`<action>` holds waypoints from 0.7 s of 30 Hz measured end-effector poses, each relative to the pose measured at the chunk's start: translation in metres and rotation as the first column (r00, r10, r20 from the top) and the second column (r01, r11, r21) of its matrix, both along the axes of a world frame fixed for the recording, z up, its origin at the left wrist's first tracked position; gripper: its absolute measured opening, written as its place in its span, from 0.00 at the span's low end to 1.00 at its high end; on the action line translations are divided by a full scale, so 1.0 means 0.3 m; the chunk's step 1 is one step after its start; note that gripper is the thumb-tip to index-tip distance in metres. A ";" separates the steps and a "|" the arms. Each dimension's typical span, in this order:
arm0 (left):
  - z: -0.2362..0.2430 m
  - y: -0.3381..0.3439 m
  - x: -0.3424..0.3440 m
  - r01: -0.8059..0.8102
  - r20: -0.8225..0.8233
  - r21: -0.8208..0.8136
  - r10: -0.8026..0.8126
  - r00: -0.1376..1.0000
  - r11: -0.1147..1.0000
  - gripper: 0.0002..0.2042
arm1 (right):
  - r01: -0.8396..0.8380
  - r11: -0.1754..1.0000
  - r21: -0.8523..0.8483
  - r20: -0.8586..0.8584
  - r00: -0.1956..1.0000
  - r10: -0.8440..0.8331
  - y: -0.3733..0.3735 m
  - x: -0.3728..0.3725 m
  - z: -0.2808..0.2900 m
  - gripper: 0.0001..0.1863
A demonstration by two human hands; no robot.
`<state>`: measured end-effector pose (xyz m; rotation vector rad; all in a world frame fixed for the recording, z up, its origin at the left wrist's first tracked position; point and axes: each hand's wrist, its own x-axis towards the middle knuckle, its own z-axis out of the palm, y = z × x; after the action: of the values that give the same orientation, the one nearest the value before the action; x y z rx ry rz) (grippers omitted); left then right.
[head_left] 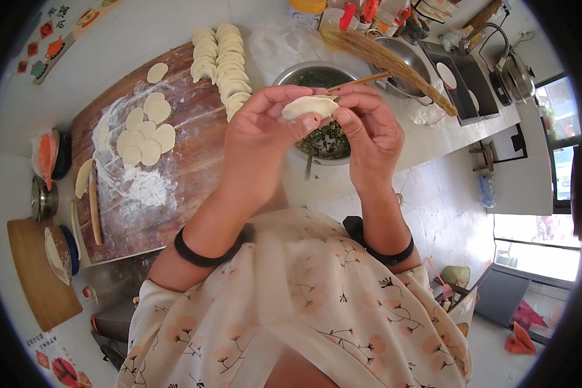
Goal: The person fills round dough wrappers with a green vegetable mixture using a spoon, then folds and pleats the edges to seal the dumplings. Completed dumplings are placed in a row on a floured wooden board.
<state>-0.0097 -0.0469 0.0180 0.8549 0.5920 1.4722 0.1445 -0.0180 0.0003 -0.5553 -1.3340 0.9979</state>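
Note:
A folded dumpling (307, 106) is held up between my two hands, above the near side of a steel bowl. My left hand (265, 123) grips its left part between thumb and fingers. At its right end, my right hand (372, 126) pinches the edge of the dough. Below sits the bowl (290, 75) of chopped green filling (326, 141), with a utensil handle (309, 167) sticking out near my side. Two rows of finished dumplings (229, 57) stand at the far edge of the wooden board, left of my hands. Several round wrappers (150, 150) overlap on the board.
The floured wooden board (194, 139) fills the counter's left side, with a rolling pin (95, 207) on its left edge. Behind the bowl are a straw brush (394, 61), a steel basin (404, 55) and bottles (368, 13). A dark sink (475, 81) lies at the right.

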 end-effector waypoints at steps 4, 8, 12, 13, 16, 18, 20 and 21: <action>0.012 -0.011 0.028 -0.027 0.024 0.025 0.026 0.999 0.999 0.15 | -0.045 0.998 -0.047 -0.107 0.993 0.040 0.006 0.004 0.005 0.07; 0.018 -0.019 0.052 -0.039 0.065 0.036 0.037 0.997 0.999 0.13 | -0.222 0.961 -0.165 -0.290 0.942 0.168 0.009 0.006 0.019 0.07; 0.020 -0.008 0.076 -0.064 0.037 0.028 0.063 0.997 0.998 0.14 | -0.417 0.895 -0.162 -0.411 0.853 0.323 0.039 0.022 0.028 0.09; 0.020 -0.004 0.083 -0.062 0.041 0.036 0.061 0.997 0.997 0.14 | -0.459 0.874 -0.159 -0.432 0.829 0.356 0.048 0.028 0.027 0.10; 0.019 0.007 0.096 -0.052 0.022 0.058 0.051 0.998 0.997 0.14 | -0.537 0.835 -0.117 -0.520 0.750 0.409 0.073 0.036 0.015 0.09; 0.018 0.013 0.104 -0.049 0.013 0.074 0.048 0.999 0.996 0.14 | -0.550 0.831 -0.085 -0.558 0.717 0.418 0.087 0.037 0.006 0.08; 0.020 0.018 0.111 -0.047 0.027 0.097 0.044 0.999 0.994 0.15 | -0.541 0.839 -0.060 -0.567 0.710 0.417 0.099 0.035 0.002 0.08; 0.022 0.021 0.111 -0.061 0.012 0.092 0.060 0.998 0.994 0.15 | -0.524 0.850 -0.054 -0.544 0.729 0.415 0.104 0.033 0.001 0.09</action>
<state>0.0235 -0.0408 0.0246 0.9080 0.5507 1.5676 0.1545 0.0133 0.0007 -0.0585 -0.8938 1.5958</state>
